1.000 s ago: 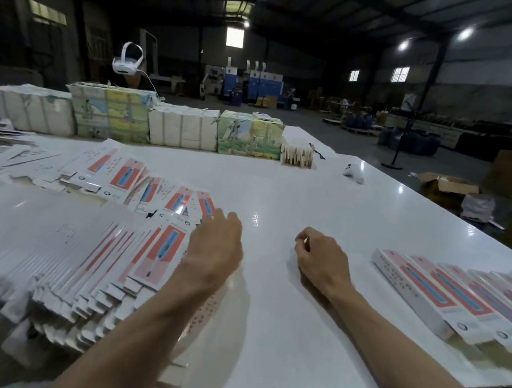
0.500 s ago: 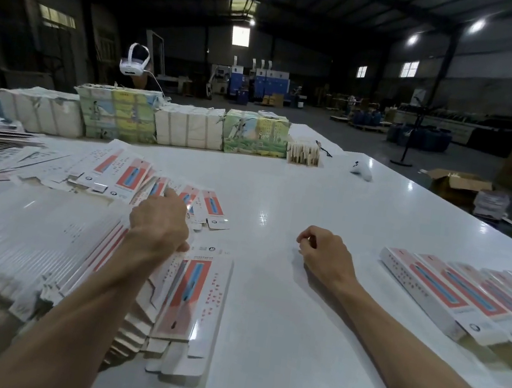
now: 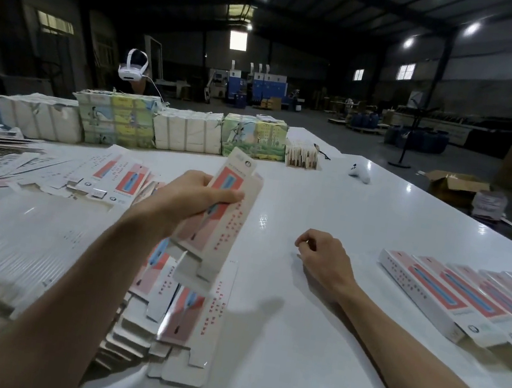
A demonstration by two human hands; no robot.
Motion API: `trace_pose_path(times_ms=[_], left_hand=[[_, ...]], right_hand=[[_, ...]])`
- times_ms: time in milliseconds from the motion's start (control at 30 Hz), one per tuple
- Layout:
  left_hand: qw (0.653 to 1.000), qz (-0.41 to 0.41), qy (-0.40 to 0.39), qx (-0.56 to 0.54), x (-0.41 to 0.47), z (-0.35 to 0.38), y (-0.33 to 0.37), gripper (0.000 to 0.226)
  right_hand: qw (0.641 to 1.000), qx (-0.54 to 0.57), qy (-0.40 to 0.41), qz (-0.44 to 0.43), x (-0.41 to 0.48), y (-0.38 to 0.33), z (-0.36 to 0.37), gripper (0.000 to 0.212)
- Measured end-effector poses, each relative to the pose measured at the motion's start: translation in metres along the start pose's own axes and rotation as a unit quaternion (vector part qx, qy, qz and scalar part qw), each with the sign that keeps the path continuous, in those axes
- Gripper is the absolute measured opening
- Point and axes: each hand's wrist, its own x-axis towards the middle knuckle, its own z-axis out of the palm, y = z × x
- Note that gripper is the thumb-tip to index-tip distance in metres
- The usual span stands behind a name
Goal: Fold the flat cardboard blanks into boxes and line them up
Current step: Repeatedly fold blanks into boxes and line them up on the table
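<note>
**One blank lifted, folding not yet begun**

A flat blank [image 3: 221, 232] is being held above the bench [image 3: 293, 334], tilted, with its long axis pointing away from the person and its near flaps hanging loose. The left grip [image 3: 186, 199] is pinching it at about mid-length, thumb across the printed face and fingers behind. The right grip [image 3: 321, 258] is resting on the bench well apart from the blank, loosely curled and holding nothing.

Progress, as a judgement: a row of finished boxes [image 3: 452, 298] is lying side by side at the right. A far larger fanned pile of blanks [image 3: 6, 238] is waiting at the left, so most of the work looks undone. Wrapped bundles [image 3: 187, 134] are standing along the far edge.
</note>
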Motion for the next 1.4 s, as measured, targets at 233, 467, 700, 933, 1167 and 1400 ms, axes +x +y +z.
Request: trace_pose_path(times_ms=[233, 467, 700, 933, 1167, 1400], left_hand=[[0.995, -0.041, -0.087, -0.020, 0.018, 0.064, -0.010, 0.038], [0.982, -0.062, -0.174, -0.025, 0.027, 0.107, -0.041, 0.050], [0.817, -0.168, -0.175, -0.523, 0.026, 0.095, -0.053, 0.046], [0.844, -0.015, -0.187, -0.503, 0.025, 0.112, -0.049, 0.055], [0.827, -0.024, 0.047, -0.560, 0.035, 0.110, -0.049, 0.031], [0.891, -0.058, -0.046, -0.447, 0.022, 0.106, -0.049, 0.022]], right_hand=[[0.952, 0.305, -0.023, -0.019, 0.000, -0.007, -0.008, 0.028], [0.878, 0.461, -0.094, 0.086, -0.001, -0.011, -0.011, 0.056], [0.794, 0.589, 0.038, 0.147, 0.008, -0.007, -0.024, 0.008], [0.717, 0.677, 0.022, 0.165, 0.001, -0.013, -0.021, 0.019], [0.768, 0.573, -0.286, 0.031, -0.015, -0.021, -0.008, 0.041], [0.935, 0.345, -0.044, -0.075, -0.010, -0.022, -0.007, 0.048]])
